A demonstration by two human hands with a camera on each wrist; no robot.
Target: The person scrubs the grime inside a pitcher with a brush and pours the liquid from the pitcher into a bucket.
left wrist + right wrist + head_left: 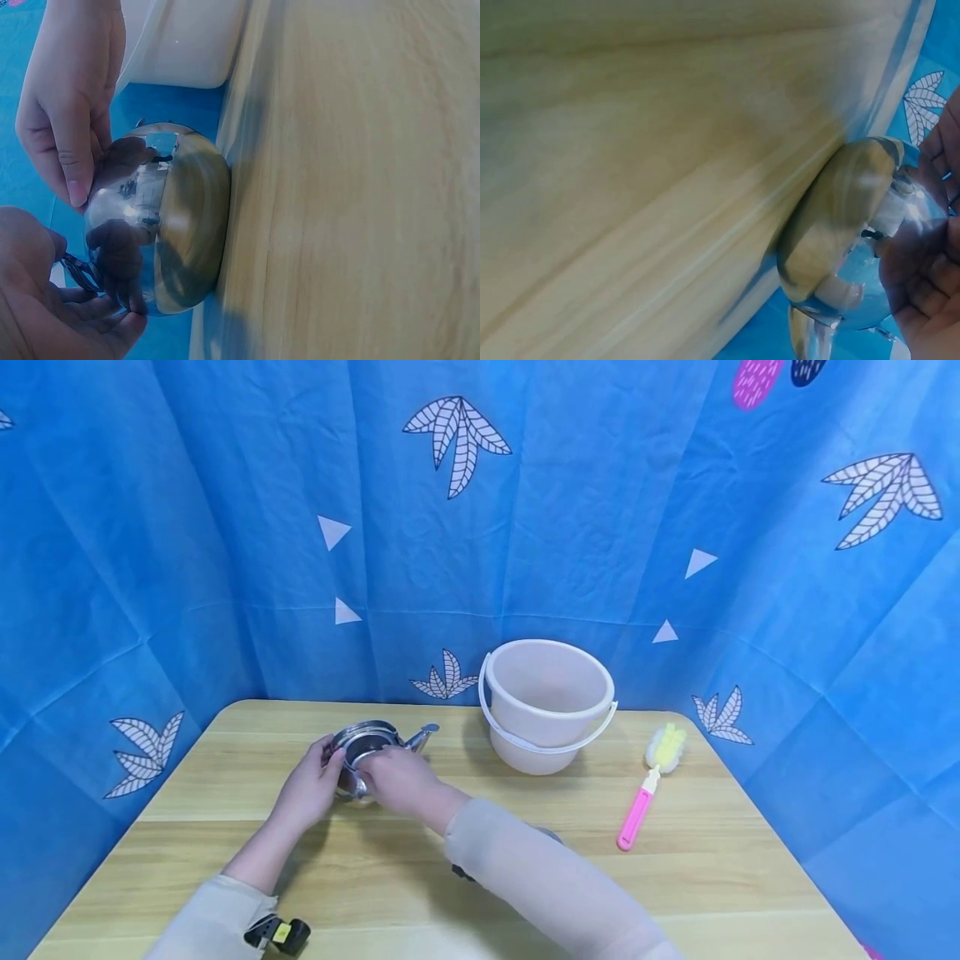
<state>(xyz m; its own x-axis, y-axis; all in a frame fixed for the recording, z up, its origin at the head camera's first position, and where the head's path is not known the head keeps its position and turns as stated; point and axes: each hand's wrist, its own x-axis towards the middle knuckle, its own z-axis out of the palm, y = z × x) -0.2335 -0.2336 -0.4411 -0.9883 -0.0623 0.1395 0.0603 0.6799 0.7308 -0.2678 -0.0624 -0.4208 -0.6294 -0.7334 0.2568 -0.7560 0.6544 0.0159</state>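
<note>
A shiny metal teapot [358,787] stands on the table's left half, its mouth uncovered and its spout [422,737] pointing right. My left hand [311,785] grips its left side, thumb up at the rim; in the left wrist view the fingers of the left hand [82,315] lie against the round body beside a thin metal loop [81,271]. Over the near rim, my right hand [401,779] has curled fingers at the mouth, and its thumb [73,169] lies outside along the rim. The right fingertips are hidden.
A white bucket [551,727] with its handle down stands at the back, right of the teapot. Farther right lies a pink-handled sponge brush [637,808]. A grey round edge [550,834] shows behind my right forearm. Blue curtains enclose the table's back and sides.
</note>
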